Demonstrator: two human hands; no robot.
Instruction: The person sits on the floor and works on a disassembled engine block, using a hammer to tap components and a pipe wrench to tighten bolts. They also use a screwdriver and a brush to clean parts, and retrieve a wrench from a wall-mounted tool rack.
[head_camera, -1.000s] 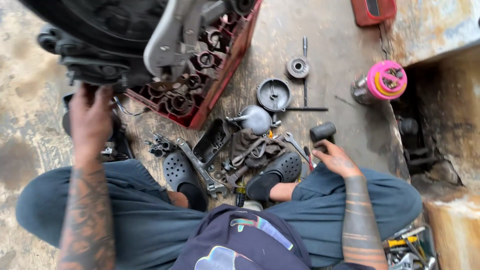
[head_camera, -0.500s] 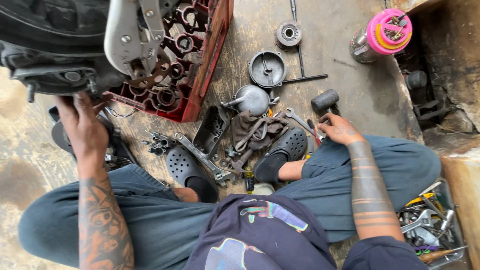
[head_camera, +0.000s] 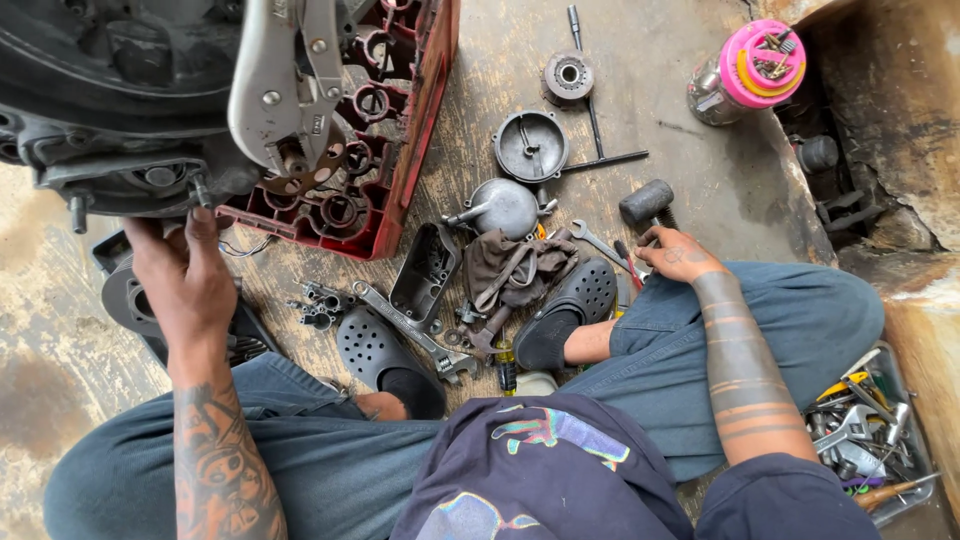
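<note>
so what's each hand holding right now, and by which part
Right hand grips the rubber mallet by its handle. Left hand presses up against the engine's underside; a closed grip can't be told.

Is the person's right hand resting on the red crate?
No, the right hand is down by the black mallet on the floor, well apart from the red crate.

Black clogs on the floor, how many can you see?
2. One clog is on the foot nearer the left hand; the other clog sits beside the right hand, by the rag.
</note>
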